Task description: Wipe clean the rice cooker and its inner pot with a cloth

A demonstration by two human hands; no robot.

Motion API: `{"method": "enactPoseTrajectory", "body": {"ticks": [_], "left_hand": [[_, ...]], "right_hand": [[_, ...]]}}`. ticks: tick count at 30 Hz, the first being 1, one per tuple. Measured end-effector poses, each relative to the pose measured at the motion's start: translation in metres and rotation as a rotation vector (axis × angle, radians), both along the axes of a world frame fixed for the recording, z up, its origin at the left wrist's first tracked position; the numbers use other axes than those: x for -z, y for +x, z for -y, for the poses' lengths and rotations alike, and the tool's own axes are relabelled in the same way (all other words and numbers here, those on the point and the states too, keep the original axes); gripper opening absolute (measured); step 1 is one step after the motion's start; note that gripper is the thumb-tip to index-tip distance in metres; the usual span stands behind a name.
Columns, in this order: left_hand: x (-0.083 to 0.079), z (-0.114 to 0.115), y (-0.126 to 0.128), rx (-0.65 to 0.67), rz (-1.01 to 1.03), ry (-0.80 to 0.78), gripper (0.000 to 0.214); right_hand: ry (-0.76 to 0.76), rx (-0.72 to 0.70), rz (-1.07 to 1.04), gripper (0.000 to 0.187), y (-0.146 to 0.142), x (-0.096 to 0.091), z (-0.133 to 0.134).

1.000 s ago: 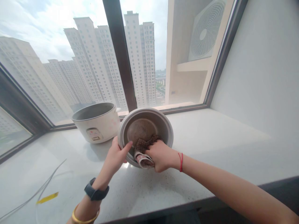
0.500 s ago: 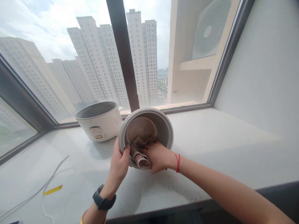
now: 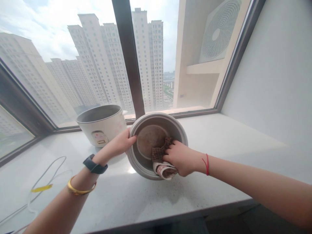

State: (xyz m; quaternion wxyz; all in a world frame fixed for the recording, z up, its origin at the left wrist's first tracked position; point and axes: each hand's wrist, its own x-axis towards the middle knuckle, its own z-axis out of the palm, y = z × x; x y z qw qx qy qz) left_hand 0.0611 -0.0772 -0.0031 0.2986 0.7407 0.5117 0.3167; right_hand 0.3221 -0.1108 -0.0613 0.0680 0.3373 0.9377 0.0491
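Observation:
A round metal cooking pot [image 3: 148, 139], grey with a brown-stained base, stands tilted towards me on the stone sill [image 3: 151, 198]. My left hand [image 3: 120, 145] grips its rim on the left side. My right hand [image 3: 181, 158] sits inside the pot, pressing a folded brown checked cloth [image 3: 161, 156] against the inner wall. The cloth's pale patterned edge [image 3: 164, 170] hangs over the lower rim. Part of the pot's inside is hidden by the cloth and my right hand.
A white rice cooker body [image 3: 103, 131] stands on the sill just left of the pot. A thin white cable [image 3: 44, 182] with a yellow tag [image 3: 41, 188] lies at the lower left. A large window [image 3: 73, 65] bounds the sill's far side, and a pale wall [image 3: 268, 81] rises on the right.
The pot has shifted right and tilted differently. My left hand has moved up from the lower rim to the left rim. The cloth and my right hand have moved right inside the pot.

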Motion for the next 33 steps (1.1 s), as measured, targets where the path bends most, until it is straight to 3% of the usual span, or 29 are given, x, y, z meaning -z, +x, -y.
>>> {"method": "enactPoseTrajectory", "body": {"ticks": [2, 4, 8, 11, 15, 17, 23, 33], "left_hand": [[-0.006, -0.002, 0.000, -0.014, 0.001, -0.097, 0.016], [0.001, 0.004, 0.002, -0.061, 0.072, -0.106, 0.028], [0.049, 0.040, 0.020, -0.160, 0.268, -0.082, 0.073], [0.083, 0.066, 0.040, -0.214, 0.367, -0.128, 0.086], [0.101, 0.075, 0.049, -0.486, 0.368, 0.117, 0.094], [0.103, 0.073, 0.044, -0.517, 0.349, 0.218, 0.095], [0.096, 0.064, 0.015, -0.423, 0.290, 0.327, 0.081], [0.043, 0.049, -0.006, -0.206, 0.029, 0.175, 0.084]], "right_hand": [[0.025, -0.041, 0.023, 0.035, 0.002, -0.003, 0.001], [0.032, -0.027, 0.015, 0.033, 0.003, -0.002, 0.003], [-0.003, 0.034, -0.076, 0.030, 0.000, 0.005, 0.007], [-0.031, 0.054, -0.140, 0.029, -0.010, 0.009, 0.009], [-0.063, 0.049, -0.247, 0.038, -0.032, 0.015, 0.008], [-0.062, 0.041, -0.302, 0.040, -0.041, 0.021, 0.007], [-0.039, 0.023, -0.337, 0.054, -0.044, 0.038, 0.006], [-0.003, -0.063, -0.152, 0.064, 0.003, 0.013, 0.001]]}}
